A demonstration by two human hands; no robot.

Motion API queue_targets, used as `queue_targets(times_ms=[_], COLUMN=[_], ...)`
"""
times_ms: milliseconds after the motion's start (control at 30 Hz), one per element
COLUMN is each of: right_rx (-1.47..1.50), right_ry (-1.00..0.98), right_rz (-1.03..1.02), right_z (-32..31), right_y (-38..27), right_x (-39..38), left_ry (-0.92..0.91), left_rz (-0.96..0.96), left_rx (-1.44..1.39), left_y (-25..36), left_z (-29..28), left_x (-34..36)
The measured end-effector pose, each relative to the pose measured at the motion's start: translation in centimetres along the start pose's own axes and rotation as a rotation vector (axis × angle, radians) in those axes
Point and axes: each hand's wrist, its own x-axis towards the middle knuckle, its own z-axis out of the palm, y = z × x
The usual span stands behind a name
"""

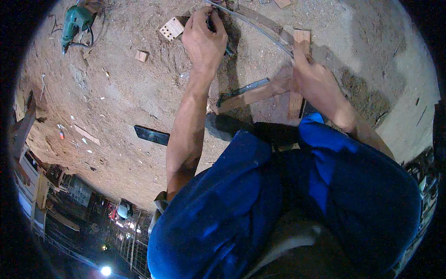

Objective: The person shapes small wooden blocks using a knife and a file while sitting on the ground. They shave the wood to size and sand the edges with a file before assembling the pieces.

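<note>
My left hand (204,42) is at the top middle, its fingers curled around something dark that I cannot make out. Beside it lies a small pale wooden block (172,29) with several dark holes. A thin grey metal rod (253,24) slants from near my left fingertips down to my right hand (320,86). The right fingers are closed at the rod's lower end, over a flat wooden strip (302,39) on the ground. Another wooden piece (260,95) runs leftward from under that hand, with a dark narrow tool (244,91) along it.
A green power drill (76,25) with its cord lies at the far left. A black phone (151,135) rests on the sandy ground by my left forearm. A small wood offcut (141,56) lies nearby. My blue-clad knees (218,181) fill the lower middle. Stacked boards (35,186) stand at the left edge.
</note>
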Motion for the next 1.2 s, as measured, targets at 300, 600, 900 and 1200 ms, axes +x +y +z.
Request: queue_targets(times_ms=[300, 600, 900, 1200], right_rx=[-0.094, -0.126, -0.035, -0.056], right_ry=[0.112, 0.121, 0.245, 0.229], right_rz=[-0.158, -0.140, -0.201, -0.189], right_z=[1.4, 0.4, 0.8, 2.1], right_y=[1.4, 0.1, 0.4, 0.6], right_x=[-0.4, 0.2, 0.6, 1.3], left_ry=[-0.189, -0.542, -0.577, -0.508], left_rz=[-0.361, -0.407, -0.426, -0.483], left_rx=[-0.078, 0.179, 0.000, -0.065], left_y=[2.1, 2.0, 4.6, 5.2], left_z=[-1.9, -3.0, -3.3, -2.9], left_x=[0.7, 2.9, 0.4, -0.2])
